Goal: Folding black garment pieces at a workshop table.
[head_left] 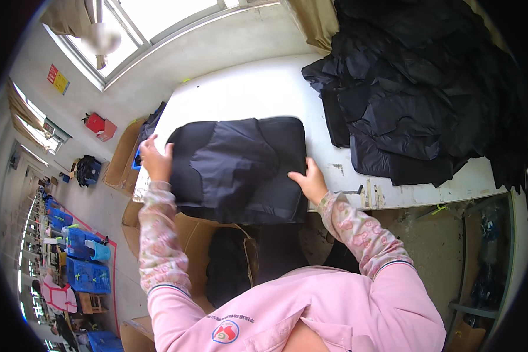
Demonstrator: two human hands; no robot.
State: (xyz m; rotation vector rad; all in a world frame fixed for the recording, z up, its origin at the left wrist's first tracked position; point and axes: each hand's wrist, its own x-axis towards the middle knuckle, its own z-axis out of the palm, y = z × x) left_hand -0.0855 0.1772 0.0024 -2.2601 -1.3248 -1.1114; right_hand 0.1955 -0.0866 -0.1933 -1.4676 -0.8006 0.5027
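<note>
A flat stack of black fabric pieces (234,170) lies on the white table, its near edge hanging over the table's front. The top piece has a shinier curved panel in its middle. My left hand (156,161) is at the stack's left edge, fingers spread and thumb apart, close to the cloth. At the right edge my right hand (312,182) has its thumb over the top of the fabric, the fingers along the side and partly hidden. Patterned sleeve covers are on both my forearms.
A large heap of black fabric pieces (416,100) covers the right of the white table (240,88). Under the front edge stands an open cardboard box (199,234) with dark cloth inside. Blue crates (88,276) line the floor at far left. A window (152,29) is behind.
</note>
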